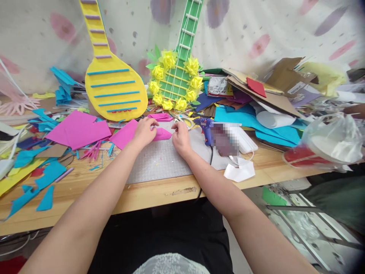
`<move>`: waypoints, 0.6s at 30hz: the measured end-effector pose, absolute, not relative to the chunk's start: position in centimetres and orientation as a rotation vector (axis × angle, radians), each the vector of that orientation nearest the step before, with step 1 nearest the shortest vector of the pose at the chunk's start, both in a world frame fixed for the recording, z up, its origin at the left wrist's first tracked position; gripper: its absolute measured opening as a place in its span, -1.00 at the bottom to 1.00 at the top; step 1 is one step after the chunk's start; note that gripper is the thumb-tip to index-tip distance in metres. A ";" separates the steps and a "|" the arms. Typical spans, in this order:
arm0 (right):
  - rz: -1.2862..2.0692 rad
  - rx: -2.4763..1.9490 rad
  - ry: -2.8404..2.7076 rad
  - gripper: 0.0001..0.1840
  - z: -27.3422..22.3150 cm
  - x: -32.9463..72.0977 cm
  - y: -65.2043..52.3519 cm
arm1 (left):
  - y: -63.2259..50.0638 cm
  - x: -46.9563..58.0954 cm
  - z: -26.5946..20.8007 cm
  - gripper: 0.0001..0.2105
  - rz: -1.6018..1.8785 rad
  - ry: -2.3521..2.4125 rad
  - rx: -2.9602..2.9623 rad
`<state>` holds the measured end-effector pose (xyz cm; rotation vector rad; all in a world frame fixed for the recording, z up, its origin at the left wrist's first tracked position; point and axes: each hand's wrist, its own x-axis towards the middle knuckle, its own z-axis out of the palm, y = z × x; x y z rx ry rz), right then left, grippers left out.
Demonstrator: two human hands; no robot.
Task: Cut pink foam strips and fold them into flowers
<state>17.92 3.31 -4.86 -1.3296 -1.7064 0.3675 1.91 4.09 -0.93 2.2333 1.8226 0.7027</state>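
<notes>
My left hand (145, 132) is closed over a folded piece of magenta paper (163, 134), which lies on the grey cutting mat (159, 163). The paper narrows to a point on its right side. Close to that point is my right hand (181, 137), fingers curled in; whatever they may hold is hidden. Beyond the hands lies another folded magenta piece (160, 117), with the pale handles of what look like scissors (186, 122) beside it. Flat magenta sheets (76, 129) spread to the left of my left hand.
A blue glue gun (205, 127) with a black cord sits right of my right hand. Behind stand a yellow paper instrument (116, 85) and a green one (176, 82) with yellow flowers. Stacked card (265, 99), blue scraps (51, 173) and a bagged red cup (302, 156) flank the mat.
</notes>
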 end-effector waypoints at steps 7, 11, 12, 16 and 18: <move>0.541 -1.242 -1.427 -0.70 -5.1 18.6 4.1 | 8.0 4.2 1.3 -0.71 -0.107 1.448 2.577; 0.565 -1.264 -1.421 -0.67 -4.8 18.6 3.9 | 8.4 5.1 1.8 -0.63 -0.335 1.501 2.498; 0.574 -1.268 -1.424 -0.66 -4.7 18.6 3.8 | 8.4 5.2 1.9 -0.61 -0.366 1.527 2.491; 0.594 -1.281 -1.426 -0.66 -4.4 18.6 3.7 | 8.8 5.3 2.3 -0.71 -0.458 1.534 2.509; 0.589 -1.293 -1.423 -0.66 -4.4 18.6 3.6 | 8.8 5.0 2.6 -0.79 -0.374 1.509 2.539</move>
